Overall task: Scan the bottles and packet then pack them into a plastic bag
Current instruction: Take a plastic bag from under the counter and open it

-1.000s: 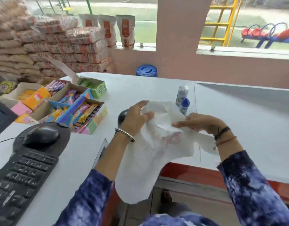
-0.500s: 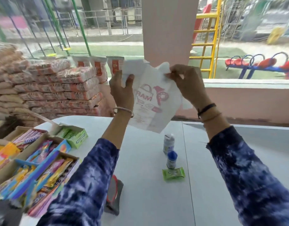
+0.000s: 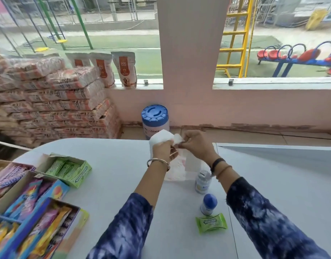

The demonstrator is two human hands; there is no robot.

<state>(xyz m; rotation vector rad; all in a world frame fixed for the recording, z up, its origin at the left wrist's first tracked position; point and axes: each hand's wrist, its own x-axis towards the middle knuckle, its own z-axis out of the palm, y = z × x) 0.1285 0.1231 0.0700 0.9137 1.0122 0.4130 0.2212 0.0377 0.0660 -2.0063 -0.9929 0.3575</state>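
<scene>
The plastic bag (image 3: 175,170) is white with faint pink print. One bottle (image 3: 203,182) is pale white-grey, the other bottle (image 3: 209,204) blue-capped; the packet (image 3: 211,223) bright green. Sleeves (image 3: 123,230) are navy, mottled white. The table (image 3: 114,165) is pale grey.

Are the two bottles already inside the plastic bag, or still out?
Out. The white bottle and blue-capped bottle stand upright on the counter, beside the plastic bag.
</scene>
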